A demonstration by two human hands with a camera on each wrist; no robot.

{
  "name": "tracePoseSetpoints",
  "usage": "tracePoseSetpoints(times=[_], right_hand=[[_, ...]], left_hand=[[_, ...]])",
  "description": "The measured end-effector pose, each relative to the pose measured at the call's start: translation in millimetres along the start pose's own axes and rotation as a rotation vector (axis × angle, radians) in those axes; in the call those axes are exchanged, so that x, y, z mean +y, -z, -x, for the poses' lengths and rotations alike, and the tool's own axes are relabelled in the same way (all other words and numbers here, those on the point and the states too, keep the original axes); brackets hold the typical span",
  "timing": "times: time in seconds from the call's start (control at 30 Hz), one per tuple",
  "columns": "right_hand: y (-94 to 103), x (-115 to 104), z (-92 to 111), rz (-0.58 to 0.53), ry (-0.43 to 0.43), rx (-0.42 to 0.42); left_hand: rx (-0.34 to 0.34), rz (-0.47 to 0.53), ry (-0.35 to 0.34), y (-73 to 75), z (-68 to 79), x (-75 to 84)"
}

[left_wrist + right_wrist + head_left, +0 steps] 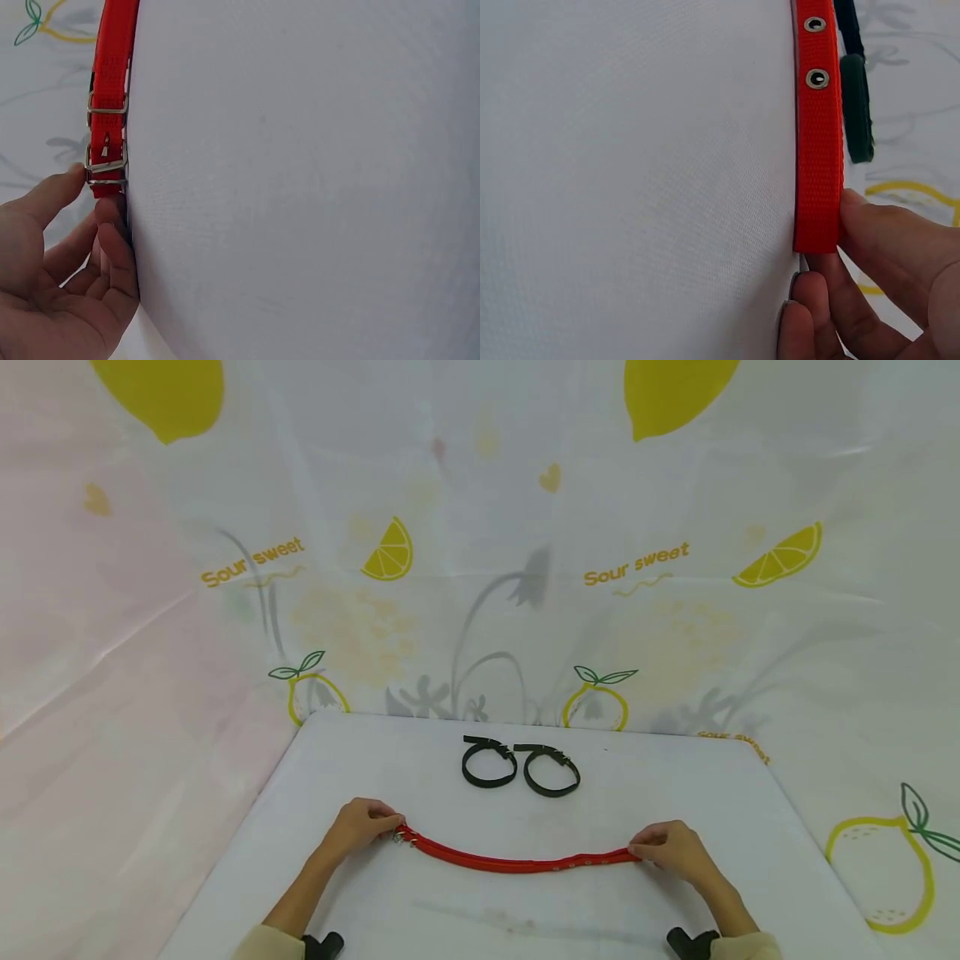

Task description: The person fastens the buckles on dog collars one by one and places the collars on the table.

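Observation:
A red collar point(510, 865) is stretched out lengthwise between both hands, sagging in a shallow curve toward the near side. My left hand point(360, 825) pinches its buckle end; in the left wrist view the metal buckle point(106, 166) sits just above the thumb and fingertips. At the other end, my right hand point(673, 850) pinches the plain square tip between thumb and fingers. Metal-rimmed holes point(817, 79) run along the strap near that tip in the right wrist view.
Two dark collars, a left one point(489, 783) and a right one point(552, 792), lie buckled into loops farther back on the white table point(420, 752). Behind the table hangs a lemon-printed cloth point(480, 635).

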State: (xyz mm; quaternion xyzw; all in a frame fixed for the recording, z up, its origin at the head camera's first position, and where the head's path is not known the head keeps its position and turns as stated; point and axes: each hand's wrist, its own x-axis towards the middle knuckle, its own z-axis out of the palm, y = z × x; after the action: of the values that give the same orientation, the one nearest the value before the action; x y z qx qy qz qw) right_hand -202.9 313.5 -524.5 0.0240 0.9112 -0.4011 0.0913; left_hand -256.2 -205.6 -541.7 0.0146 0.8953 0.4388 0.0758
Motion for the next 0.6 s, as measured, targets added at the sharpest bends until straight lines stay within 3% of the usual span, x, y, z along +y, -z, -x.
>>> tracePoseSetpoints(times=[0.33,0.6], right_hand=[[-2.1,-4,-2,0.066,0.094,0.021],[-6.7,-13,-3,0.121,0.191,0.145]], left_hand=[[0.004,0.038,0.085,-3.9,-8.1,6.2],[0.008,-0.076,0.065,-7.3,-12.6,15.8]])
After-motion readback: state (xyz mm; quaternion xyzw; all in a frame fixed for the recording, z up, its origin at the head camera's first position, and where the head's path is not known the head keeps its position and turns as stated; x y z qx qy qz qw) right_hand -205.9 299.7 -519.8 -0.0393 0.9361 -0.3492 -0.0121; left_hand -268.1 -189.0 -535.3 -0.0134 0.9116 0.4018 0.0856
